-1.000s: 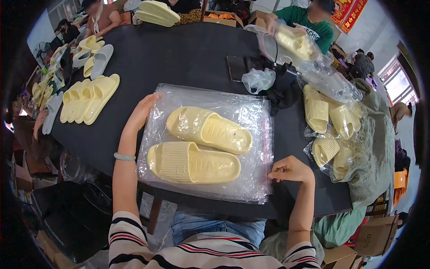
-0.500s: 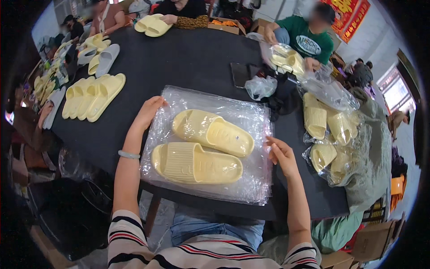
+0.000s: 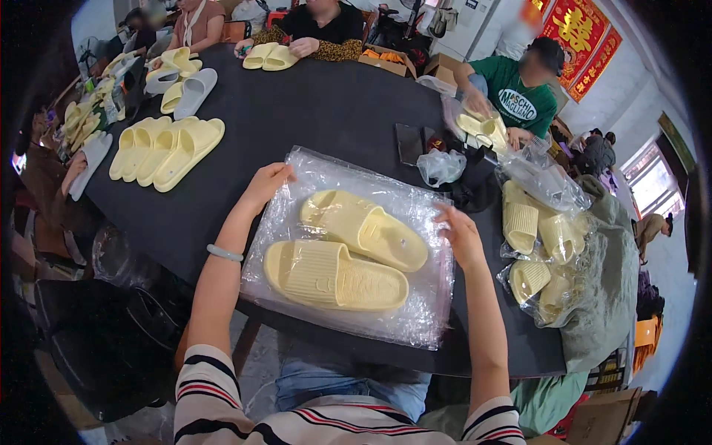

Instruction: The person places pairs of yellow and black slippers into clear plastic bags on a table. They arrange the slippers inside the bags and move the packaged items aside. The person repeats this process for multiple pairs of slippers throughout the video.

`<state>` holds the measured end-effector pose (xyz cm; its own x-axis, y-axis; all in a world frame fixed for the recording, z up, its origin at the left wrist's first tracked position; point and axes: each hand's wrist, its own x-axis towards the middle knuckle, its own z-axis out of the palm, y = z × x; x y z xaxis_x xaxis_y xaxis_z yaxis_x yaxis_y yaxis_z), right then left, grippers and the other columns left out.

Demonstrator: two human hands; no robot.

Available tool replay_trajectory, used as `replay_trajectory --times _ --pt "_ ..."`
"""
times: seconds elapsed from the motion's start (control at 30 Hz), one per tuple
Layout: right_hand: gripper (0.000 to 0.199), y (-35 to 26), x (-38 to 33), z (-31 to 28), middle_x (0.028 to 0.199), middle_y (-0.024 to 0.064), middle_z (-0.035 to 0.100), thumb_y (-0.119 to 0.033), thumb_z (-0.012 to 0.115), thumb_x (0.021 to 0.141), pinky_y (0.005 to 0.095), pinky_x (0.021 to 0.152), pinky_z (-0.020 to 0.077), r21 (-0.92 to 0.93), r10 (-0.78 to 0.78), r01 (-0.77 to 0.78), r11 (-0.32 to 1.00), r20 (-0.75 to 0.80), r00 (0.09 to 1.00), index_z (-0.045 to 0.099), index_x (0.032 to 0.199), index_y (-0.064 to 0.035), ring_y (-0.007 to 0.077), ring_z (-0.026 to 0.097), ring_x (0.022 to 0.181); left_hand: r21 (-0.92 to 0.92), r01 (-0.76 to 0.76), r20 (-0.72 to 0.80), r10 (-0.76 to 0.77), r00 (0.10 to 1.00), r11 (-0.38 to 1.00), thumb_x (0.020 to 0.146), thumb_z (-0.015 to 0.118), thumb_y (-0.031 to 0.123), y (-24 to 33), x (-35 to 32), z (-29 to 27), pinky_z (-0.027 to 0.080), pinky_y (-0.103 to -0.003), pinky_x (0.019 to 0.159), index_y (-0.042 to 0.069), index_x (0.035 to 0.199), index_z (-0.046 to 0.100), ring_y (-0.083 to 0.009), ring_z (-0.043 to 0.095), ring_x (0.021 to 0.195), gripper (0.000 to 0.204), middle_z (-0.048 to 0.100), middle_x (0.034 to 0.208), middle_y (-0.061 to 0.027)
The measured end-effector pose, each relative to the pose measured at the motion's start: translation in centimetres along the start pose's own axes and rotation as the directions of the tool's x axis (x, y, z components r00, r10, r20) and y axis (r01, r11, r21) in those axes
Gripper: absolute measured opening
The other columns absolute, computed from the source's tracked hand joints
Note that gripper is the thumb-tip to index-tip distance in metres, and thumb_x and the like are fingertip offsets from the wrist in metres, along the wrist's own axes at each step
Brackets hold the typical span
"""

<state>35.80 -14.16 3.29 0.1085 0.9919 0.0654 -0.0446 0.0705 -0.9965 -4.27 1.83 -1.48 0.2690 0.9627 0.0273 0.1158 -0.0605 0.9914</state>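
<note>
A pair of pale yellow slide slippers lies on the stack of clear plastic bags in front of me, the ribbed near slipper (image 3: 337, 276) beside the far slipper (image 3: 365, 231). Shiny film over them suggests they are inside the top bag (image 3: 426, 315). At the far left corner of that bag, my left hand (image 3: 267, 185) has its fingers closed on the plastic. My right hand (image 3: 463, 236) is over the bag's right edge, its fingers bent but apart. Whether those fingertips touch the film is hard to see.
Several yellow slippers (image 3: 165, 152) stand at the left, near a grey slipper (image 3: 195, 94). Bagged slippers (image 3: 521, 226) lie at the right beside greenish sacking (image 3: 601, 274). A phone (image 3: 409, 143) and crumpled plastic (image 3: 442, 167) sit beyond my right hand. Co-workers handle slippers around the dark table (image 3: 326, 96).
My left hand still grips the bag corner. My right hand has moved up along the bag's right edge and its fingers have spread. The view has shifted slightly, and the bag looks turned a little clockwise.
</note>
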Motion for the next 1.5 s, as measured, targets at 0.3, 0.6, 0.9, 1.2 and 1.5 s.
replay_trajectory --times 0.3,0.6,0.9,1.2,1.5 --pt "0.052 1.9 -1.0 -0.2 0.144 0.0174 0.043 -0.042 0.035 0.103 0.0456 0.104 0.0405 0.227 -0.109 0.119 0.967 -0.053 0.993 0.062 0.109 0.0018 0.0292 0.04 0.133 -0.052 0.059 -0.029 -0.061 0.998 0.997 0.098 0.053 0.03 0.2 0.0 0.4 0.045 -0.025 0.077 0.002 0.096 0.065 -0.0084 0.055 0.085 0.031 0.063 0.089 -0.0009" --pt "0.062 2.6 -4.5 -4.0 0.093 0.0107 0.068 -0.052 0.033 0.1 0.0299 0.066 0.0527 0.12 0.163 -0.249 0.961 0.481 0.861 0.066 0.096 0.0007 0.0205 0.067 0.079 -0.042 0.062 -0.022 -0.063 0.998 0.997 0.097 0.055 0.021 0.3 0.0 0.3 0.045 -0.023 0.078 0.001 0.099 0.063 -0.0087 0.056 0.086 0.022 0.063 0.093 -0.0023" --pt "0.011 1.1 -5.0 -3.3 0.096 0.0108 0.069 -0.008 0.067 0.088 0.0289 0.082 0.0487 -0.205 0.22 -0.094 0.974 0.78 0.586 0.072 0.091 0.0016 0.018 0.063 0.094 0.022 0.024 -0.045 -0.023 0.999 0.999 0.097 0.055 0.02 -0.3 0.4 -0.1 0.045 -0.023 0.079 0.001 0.1 0.063 -0.0088 0.056 0.087 0.021 0.063 0.094 -0.0024" --pt "0.024 0.2 -5.7 -3.8 0.112 0.012 0.066 0.003 0.07 0.082 0.029 0.085 0.0486 -0.152 0.29 -0.263 0.953 0.715 0.636 0.07 0.106 0.001 0.018 0.062 0.1 0.023 0.0 -0.075 0.001 0.997 1.0 0.097 0.055 0.021 -0.7 0.4 -0.1 0.044 -0.023 0.079 0.001 0.105 0.061 -0.0079 0.055 0.088 0.022 0.062 0.095 -0.0015" --pt "0.043 0.3 -4.9 0.5 0.125 0.01 0.06 -0.014 0.074 0.072 0.0414 0.094 0.0432 -0.616 -0.271 0.647 0.449 0.596 0.756 0.067 0.113 -0.0061 0.0326 0.055 0.11 0.032 -0.021 -0.021 0.021 1.0 0.999 0.098 0.054 0.024 -0.9 0.3 0.2 0.045 -0.022 0.077 0.003 0.103 0.059 -0.0079 0.055 0.087 0.022 0.061 0.095 -0.0007"
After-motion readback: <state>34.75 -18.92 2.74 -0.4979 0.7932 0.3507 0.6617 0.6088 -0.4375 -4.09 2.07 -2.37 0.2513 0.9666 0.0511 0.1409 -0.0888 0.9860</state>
